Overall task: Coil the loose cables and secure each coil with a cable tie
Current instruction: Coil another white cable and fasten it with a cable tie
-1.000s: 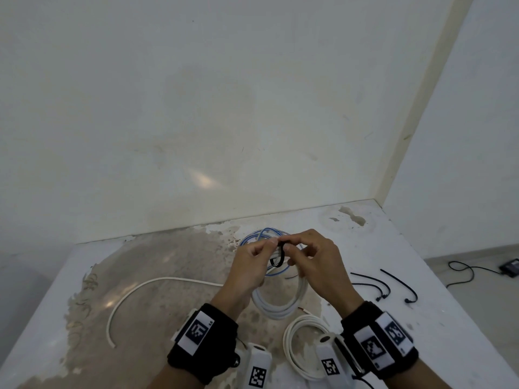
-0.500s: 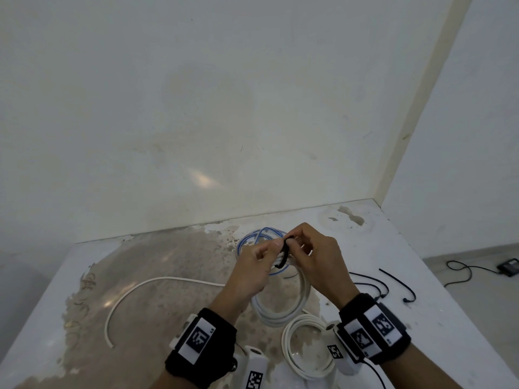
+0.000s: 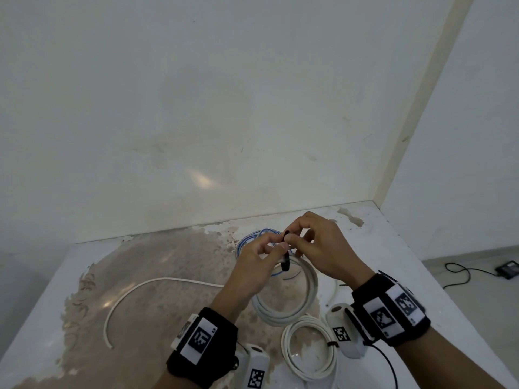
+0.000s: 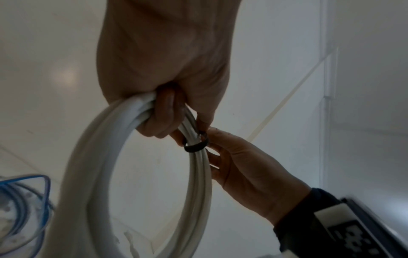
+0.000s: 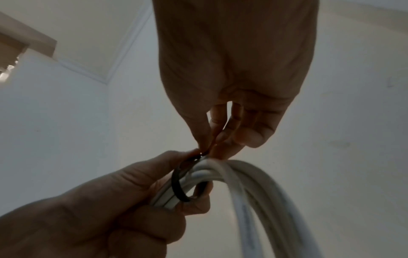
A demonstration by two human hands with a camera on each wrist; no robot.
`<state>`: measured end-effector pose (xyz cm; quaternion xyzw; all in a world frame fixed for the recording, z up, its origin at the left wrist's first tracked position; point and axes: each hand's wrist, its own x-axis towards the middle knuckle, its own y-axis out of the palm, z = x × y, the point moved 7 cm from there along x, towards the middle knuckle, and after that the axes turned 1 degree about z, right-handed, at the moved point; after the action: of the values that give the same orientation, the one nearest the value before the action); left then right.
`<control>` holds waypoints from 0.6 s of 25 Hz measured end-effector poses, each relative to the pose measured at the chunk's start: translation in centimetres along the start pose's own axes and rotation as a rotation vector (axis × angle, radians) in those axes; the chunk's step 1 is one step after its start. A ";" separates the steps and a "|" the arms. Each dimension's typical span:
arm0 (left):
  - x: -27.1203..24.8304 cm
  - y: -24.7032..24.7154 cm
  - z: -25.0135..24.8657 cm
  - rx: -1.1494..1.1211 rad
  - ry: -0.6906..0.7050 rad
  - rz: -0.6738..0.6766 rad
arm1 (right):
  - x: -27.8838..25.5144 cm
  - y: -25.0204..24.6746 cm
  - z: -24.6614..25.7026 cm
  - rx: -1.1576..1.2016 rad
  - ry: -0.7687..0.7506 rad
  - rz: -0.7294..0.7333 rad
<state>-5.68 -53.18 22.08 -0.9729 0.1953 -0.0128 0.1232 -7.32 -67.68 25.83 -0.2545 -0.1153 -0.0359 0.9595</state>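
Note:
My left hand (image 3: 264, 254) grips a white cable coil (image 3: 283, 310) lifted above the table (image 3: 407, 265); its fingers curl round the strands (image 4: 132, 113). A black cable tie (image 3: 286, 263) loops round the coil (image 5: 178, 183) near the top. My right hand (image 3: 306, 242) pinches the tie's end with thumb and fingertips (image 5: 212, 144), right against the left thumb. In the left wrist view the tie (image 4: 195, 146) wraps the strands just below my left fingers.
A second white coil (image 3: 309, 346) bound with a black tie lies near my right wrist. A blue cable coil (image 3: 252, 240) lies behind my hands. A loose white cable (image 3: 134, 290) curves across the stained left part. A black cord (image 3: 460, 273) lies on the floor at right.
Both hands rose slightly and shifted right with the coil. The tie loop looks tighter round the strands. The spare black ties at right are now hidden by my right arm.

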 end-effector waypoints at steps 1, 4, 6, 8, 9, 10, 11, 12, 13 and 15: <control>-0.1 0.0 -0.1 0.003 0.010 0.016 | 0.1 -0.4 0.2 0.004 0.007 -0.020; -0.8 0.4 -0.6 -0.053 0.000 0.050 | 1.2 -1.8 0.5 0.049 0.031 -0.094; -0.9 0.4 -1.1 -0.075 -0.014 0.062 | 1.6 -2.0 0.6 0.107 0.056 -0.109; -0.8 0.3 -1.6 -0.064 -0.012 0.065 | 1.7 -1.7 0.4 0.157 0.085 -0.112; -0.7 0.1 -1.7 -0.052 -0.006 0.064 | 1.6 -1.7 0.3 0.182 0.097 -0.119; -0.7 0.1 -1.8 -0.047 -0.007 0.066 | 1.5 -1.6 0.2 0.200 0.106 -0.123; -0.8 0.2 -1.7 -0.053 -0.014 0.066 | 1.3 -1.5 0.1 0.214 0.112 -0.117; -0.9 0.3 -1.6 -0.057 -0.024 0.066 | 1.1 -1.3 0.0 0.233 0.118 -0.101; -1.0 0.5 -1.4 -0.066 -0.034 0.068 | 0.9 -0.9 -0.1 0.254 0.122 -0.074; -1.0 0.8 -1.1 -0.074 -0.049 0.059 | 0.1 -0.1 -0.2 0.262 0.111 -0.006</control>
<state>-6.94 -53.79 22.95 -0.9706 0.2211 0.0219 0.0923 -7.15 -67.86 25.69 -0.1244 -0.0665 -0.0373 0.9893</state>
